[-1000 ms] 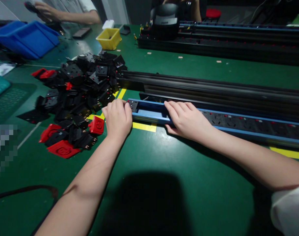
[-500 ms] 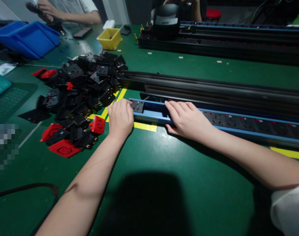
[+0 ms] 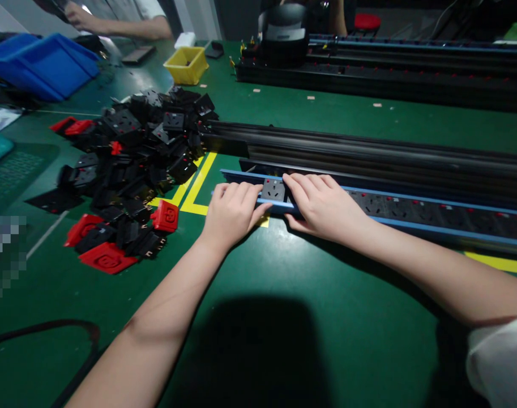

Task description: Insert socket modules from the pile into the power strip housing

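A long blue-edged channel (image 3: pixel 411 229) runs to the right across the green table, with a row of black socket modules (image 3: pixel 400 208) seated in it. My left hand (image 3: pixel 233 211) is closed over the channel near its left end, its fingertips at the left edge of a single black socket module (image 3: pixel 273 190). Its thumb lies along the near blue wall. Wrapped over the channel just right of that module is my right hand (image 3: pixel 321 201), fingers on top and thumb at the near side. What lies under its palm is hidden.
Left of the channel is a heap of black socket modules (image 3: pixel 124 124) with a few red ones (image 3: pixel 107 258). Black rails (image 3: pixel 347 148) lie behind the channel. Farther back are a blue bin (image 3: pixel 46 65), a yellow bin (image 3: pixel 186 67) and another person's arm (image 3: pixel 131 28).
My left hand has slid right along the channel, and the single black socket module has moved right with it, up to my right hand. My right hand has stayed in place.
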`<state>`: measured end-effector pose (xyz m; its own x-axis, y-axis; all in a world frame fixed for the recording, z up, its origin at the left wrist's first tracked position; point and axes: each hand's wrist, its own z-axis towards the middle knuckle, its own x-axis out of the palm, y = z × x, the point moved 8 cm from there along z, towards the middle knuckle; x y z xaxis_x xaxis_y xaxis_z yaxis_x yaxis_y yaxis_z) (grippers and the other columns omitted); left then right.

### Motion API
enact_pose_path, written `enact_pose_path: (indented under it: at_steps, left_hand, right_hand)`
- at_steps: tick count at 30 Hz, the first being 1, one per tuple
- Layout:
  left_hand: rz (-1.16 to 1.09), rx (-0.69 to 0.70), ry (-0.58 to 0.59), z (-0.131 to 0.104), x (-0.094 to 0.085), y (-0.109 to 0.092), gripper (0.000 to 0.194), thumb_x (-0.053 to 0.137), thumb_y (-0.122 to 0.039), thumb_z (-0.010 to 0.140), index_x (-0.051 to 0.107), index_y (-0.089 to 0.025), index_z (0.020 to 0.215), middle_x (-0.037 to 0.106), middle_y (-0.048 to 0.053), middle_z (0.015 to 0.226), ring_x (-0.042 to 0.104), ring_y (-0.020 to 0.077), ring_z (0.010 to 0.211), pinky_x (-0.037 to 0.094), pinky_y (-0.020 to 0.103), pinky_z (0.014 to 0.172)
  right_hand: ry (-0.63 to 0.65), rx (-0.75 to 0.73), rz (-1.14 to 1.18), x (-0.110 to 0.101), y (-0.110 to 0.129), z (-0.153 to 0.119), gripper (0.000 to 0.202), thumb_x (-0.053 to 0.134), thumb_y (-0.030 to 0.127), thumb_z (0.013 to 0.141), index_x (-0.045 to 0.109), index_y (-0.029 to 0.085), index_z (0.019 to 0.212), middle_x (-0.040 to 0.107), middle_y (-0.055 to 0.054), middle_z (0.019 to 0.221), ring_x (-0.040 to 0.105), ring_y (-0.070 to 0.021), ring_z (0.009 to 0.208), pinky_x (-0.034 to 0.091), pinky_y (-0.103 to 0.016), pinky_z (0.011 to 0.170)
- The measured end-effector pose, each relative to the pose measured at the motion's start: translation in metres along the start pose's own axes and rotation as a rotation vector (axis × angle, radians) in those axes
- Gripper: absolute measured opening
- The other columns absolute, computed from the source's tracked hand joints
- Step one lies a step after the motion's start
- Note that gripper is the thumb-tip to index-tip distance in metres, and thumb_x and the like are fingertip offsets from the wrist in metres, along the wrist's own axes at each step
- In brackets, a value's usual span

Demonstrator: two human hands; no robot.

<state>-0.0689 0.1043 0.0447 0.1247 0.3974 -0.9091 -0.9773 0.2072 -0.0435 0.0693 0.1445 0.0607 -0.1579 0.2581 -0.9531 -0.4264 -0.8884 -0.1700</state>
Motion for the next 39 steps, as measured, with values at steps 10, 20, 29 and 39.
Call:
enact_pose_path:
  at_steps: [10, 20, 29, 39]
  left_hand:
    - [0.036, 0.04, 0.058, 0.001, 0.007, -0.003, 0.069, 0.051, -0.062, 0.095, 0.05, -0.019, 0.149, 0.072, 0.012, 0.1, 0.065, 0.0291, 0.09, 0.04, 0.039, 0.076]
    - [-0.062, -0.002, 0.07, 0.007, 0.002, -0.001, 0.068, 0.053, -0.068, 0.09, 0.057, -0.027, 0.144, 0.076, 0.01, 0.102, 0.067, 0.0275, 0.089, 0.041, 0.038, 0.075]
    - [-0.225, -0.101, -0.061, -0.001, 0.003, 0.011, 0.078, 0.051, -0.068, 0.094, 0.041, -0.016, 0.151, 0.073, 0.011, 0.106, 0.067, 0.0271, 0.1, 0.044, 0.038, 0.09]
    - [-0.391, -0.226, -0.211, -0.006, -0.008, 0.027, 0.047, 0.037, -0.05, 0.105, 0.05, -0.017, 0.135, 0.071, 0.007, 0.101, 0.066, 0.0223, 0.098, 0.042, 0.038, 0.094]
  right_hand:
    - [0.015, 0.007, 0.005, -0.001, 0.0, 0.0, 0.069, 0.05, 0.037, 0.098, 0.041, -0.007, 0.149, 0.056, -0.031, 0.142, 0.058, -0.0392, 0.118, 0.041, -0.047, 0.097]
    - [0.004, 0.0, 0.004, -0.001, 0.001, 0.0, 0.068, 0.05, 0.037, 0.097, 0.042, -0.007, 0.148, 0.057, -0.031, 0.142, 0.058, -0.0394, 0.118, 0.041, -0.047, 0.096]
    - [-0.003, -0.039, 0.054, -0.001, 0.001, -0.002, 0.07, 0.052, 0.036, 0.097, 0.035, 0.003, 0.156, 0.044, -0.024, 0.159, 0.053, -0.0381, 0.129, 0.04, -0.049, 0.1]
    - [0.068, -0.269, 0.171, -0.002, 0.011, -0.004, 0.075, 0.055, 0.035, 0.097, 0.025, 0.017, 0.164, 0.033, -0.012, 0.168, 0.024, -0.0325, 0.156, 0.025, -0.055, 0.117]
